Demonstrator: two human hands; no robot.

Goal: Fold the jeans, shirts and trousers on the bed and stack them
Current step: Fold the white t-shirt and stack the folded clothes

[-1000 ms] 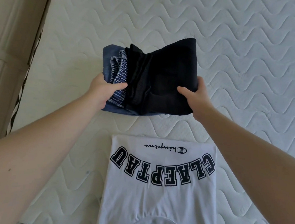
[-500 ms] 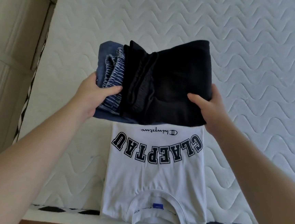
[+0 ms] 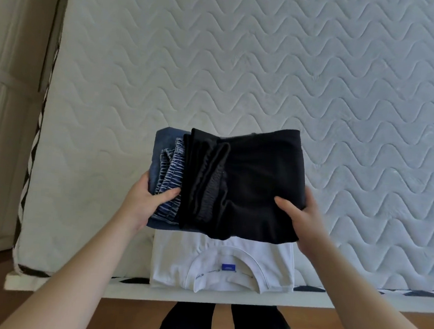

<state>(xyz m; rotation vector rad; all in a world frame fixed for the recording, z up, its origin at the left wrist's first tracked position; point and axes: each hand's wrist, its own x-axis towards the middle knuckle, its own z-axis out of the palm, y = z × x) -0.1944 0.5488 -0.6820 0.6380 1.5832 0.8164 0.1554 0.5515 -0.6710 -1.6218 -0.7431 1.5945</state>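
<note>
Folded clothes form a small stack, held up over the near part of the bed: black trousers [image 3: 256, 183] on top, with blue jeans [image 3: 169, 176] under them and showing along the stack's left side, their gathered waistband facing up. Left hand [image 3: 143, 202] grips the stack's left edge, thumb lying across the jeans' waistband and the other fingers curled out of sight beneath. Right hand [image 3: 301, 219] grips the right edge the same way, thumb pressed on the black trousers, fingers tucked under the pile. Below the stack a folded white shirt [image 3: 223, 264] lies flat on the mattress [image 3: 246, 62], collar toward the person, a small blue label inside the neck; the stack covers the shirt's far part, and whether it touches the shirt cannot be told. White quilted mattress with a wavy pattern fills most of the view. Its near edge sits above a wooden floor [image 3: 129, 319], where the person's dark-clad legs [image 3: 225, 327] stand. Pale cupboard doors [image 3: 4, 119] run along the left.
</note>
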